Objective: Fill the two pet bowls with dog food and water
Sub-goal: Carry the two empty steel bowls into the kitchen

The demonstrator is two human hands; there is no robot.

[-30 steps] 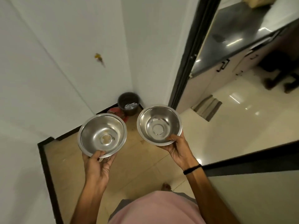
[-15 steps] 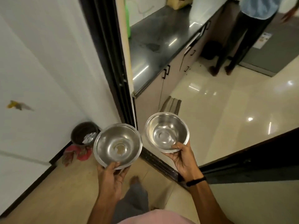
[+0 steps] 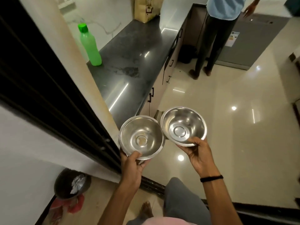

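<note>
2 hands are up in front of the person, apart, each clamped on 1 steel bowl. The left hand (image 3: 133, 166) grips the near rim of the left bowl (image 3: 141, 137), thumb hooked over the edge and fingers curled underneath. The right hand (image 3: 197, 153) pinches the near rim of the right bowl (image 3: 183, 125) the same way, and wears 1 black wristband (image 3: 211, 178). The 2 bowls are held side by side in the air, mouths up and tilted slightly toward the camera; their rims come together in the middle, though I cannot tell whether they touch. The left bowl has a small brownish smear on its flat bottom; the right bowl's bottom is shiny.

Below the hands, 1 bare foot (image 3: 146, 208) stands on the tiled floor (image 3: 227, 111) at a dark door frame (image 3: 48, 86). Beyond the frame, on the left, runs a dark polished table (image 3: 129, 62) with 1 green bottle (image 3: 90, 46) upright at its near left edge and 1 brown box (image 3: 146, 8) at its far end. There are 2 dark bins: 1 bin (image 3: 71, 184) near left beside the wall with a red cloth (image 3: 68, 203) by it, and 1 far bin (image 3: 187, 53) past the table's end. 1 other person (image 3: 209, 38) stands far right beside that far bin, next to a grey appliance (image 3: 253, 38).
</note>
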